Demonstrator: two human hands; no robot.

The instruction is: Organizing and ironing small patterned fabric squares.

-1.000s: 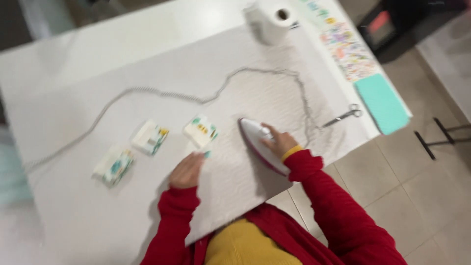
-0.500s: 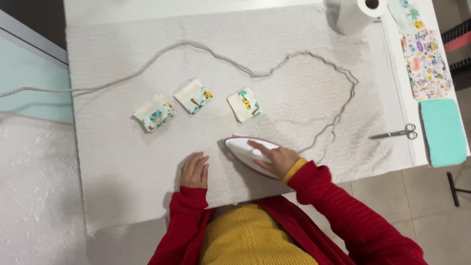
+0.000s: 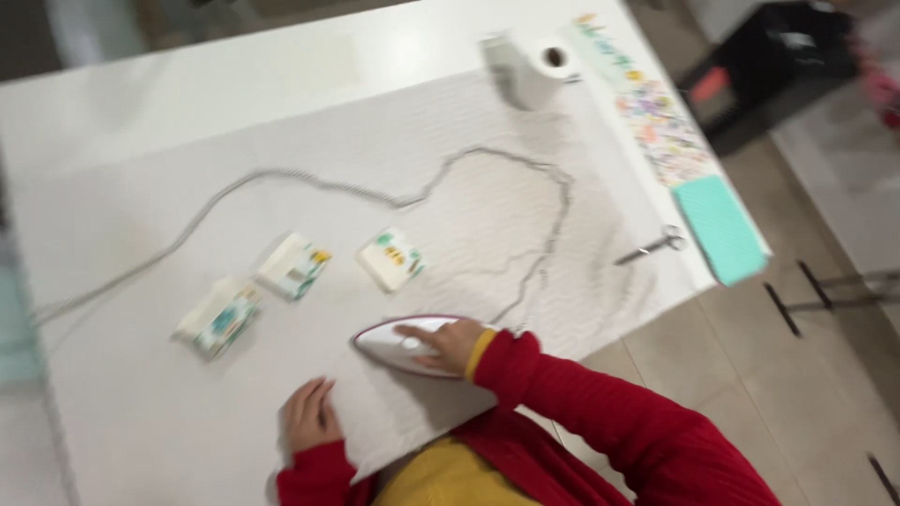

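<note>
My right hand (image 3: pixel 442 343) grips a white and pink iron (image 3: pixel 398 344) that rests flat on a white textured cloth (image 3: pixel 469 206) spread over the table. My left hand (image 3: pixel 309 414) lies flat, fingers together, on the same cloth at its near edge, a little left of the iron. The iron's grey cord (image 3: pixel 375 192) snakes across the cloth toward the far left. Three small folded patterned fabric pieces, one (image 3: pixel 217 317) at left, one (image 3: pixel 293 265) in the middle and one (image 3: pixel 391 259) at right, lie in a row beyond the iron. Both my sleeves are red.
A paper towel roll (image 3: pixel 534 67) stands at the far side. Scissors (image 3: pixel 652 245) lie near the right edge, beside a teal pad (image 3: pixel 720 228) and a colourful printed strip of fabric (image 3: pixel 656 126). A dark box (image 3: pixel 778 70) sits on the tiled floor at right.
The view has swung and tilted, so the table now slants. The iron has stayed on the cloth under my right hand, and my left hand has stayed flat beside it.
</note>
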